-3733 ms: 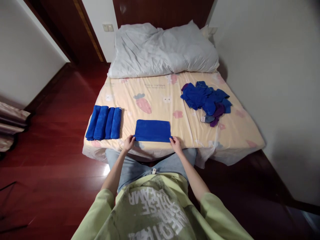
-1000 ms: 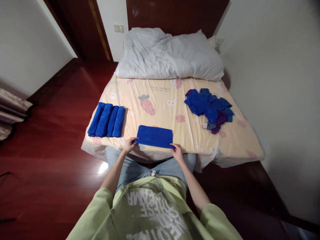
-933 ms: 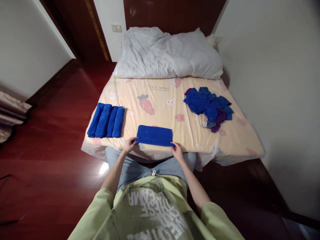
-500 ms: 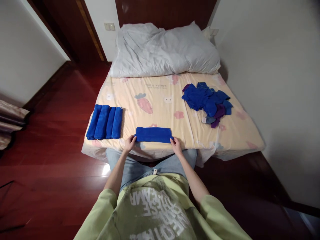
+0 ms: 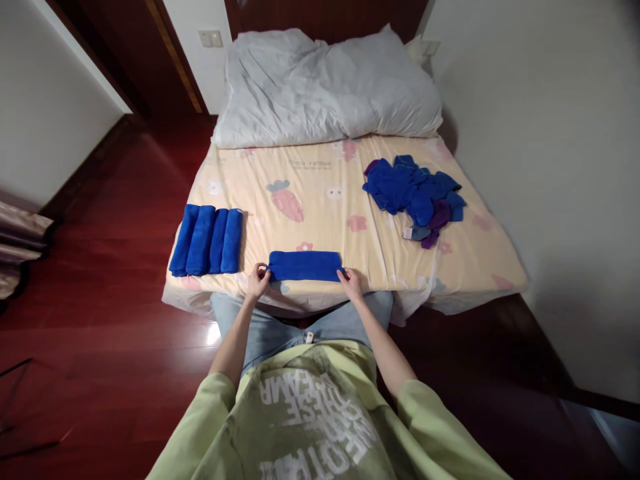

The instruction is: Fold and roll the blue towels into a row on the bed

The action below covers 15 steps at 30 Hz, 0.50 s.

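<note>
A blue cloth (image 5: 305, 265), folded into a long flat strip, lies near the front edge of the bed. My left hand (image 5: 259, 280) pinches its left end, and my right hand (image 5: 350, 283) pinches its right end. Several rolled or folded blue cloths (image 5: 204, 241) lie side by side on the bed's left part. On the right part is a loose heap of blue and purple cloths (image 5: 407, 193), with a white tag showing at its lower side.
The bed (image 5: 320, 227) has a pale yellow sheet with carrot and flower prints. A bunched white quilt (image 5: 330, 93) lies across its far end. Walls stand at both sides, and a striped curtain (image 5: 20, 243) hangs at the far left.
The whole view has shifted slightly. Both hands still pinch the ends of the cloth, whose front part now looks flatter and more even with the rest.
</note>
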Tool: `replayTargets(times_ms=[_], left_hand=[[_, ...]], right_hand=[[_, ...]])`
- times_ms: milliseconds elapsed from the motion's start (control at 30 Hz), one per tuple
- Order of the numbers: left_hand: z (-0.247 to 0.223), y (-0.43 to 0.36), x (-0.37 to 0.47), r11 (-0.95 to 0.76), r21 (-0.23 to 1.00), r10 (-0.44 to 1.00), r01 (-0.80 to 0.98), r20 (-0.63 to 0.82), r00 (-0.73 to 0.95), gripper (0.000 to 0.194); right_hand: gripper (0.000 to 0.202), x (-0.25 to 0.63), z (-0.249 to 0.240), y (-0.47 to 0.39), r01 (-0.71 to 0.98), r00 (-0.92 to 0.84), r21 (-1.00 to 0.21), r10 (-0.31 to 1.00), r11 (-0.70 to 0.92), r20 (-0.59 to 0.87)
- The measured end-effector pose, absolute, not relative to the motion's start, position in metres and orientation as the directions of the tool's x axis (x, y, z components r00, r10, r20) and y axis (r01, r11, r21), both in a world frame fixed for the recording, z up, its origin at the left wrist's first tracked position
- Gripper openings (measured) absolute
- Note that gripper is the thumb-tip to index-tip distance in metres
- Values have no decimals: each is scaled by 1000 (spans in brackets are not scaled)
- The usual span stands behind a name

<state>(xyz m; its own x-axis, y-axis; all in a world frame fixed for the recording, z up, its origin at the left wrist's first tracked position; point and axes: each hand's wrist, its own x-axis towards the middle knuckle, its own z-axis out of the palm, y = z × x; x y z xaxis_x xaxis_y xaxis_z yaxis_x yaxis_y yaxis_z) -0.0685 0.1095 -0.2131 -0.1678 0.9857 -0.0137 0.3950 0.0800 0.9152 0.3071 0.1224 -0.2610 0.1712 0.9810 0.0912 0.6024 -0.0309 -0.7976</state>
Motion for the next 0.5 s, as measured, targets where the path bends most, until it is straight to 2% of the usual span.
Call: replayTargets(times_ms=[133,500], left_hand=[[-211,109,-64,98,888,979,449,-5,-205,21],[-214,111,-60,132,849,969,511,-2,-247,20]], right_hand=[[57,305,-261,122,491,226,-868,973,-75,44],[49,303,-257,121,509,236,-855,971,-98,29]])
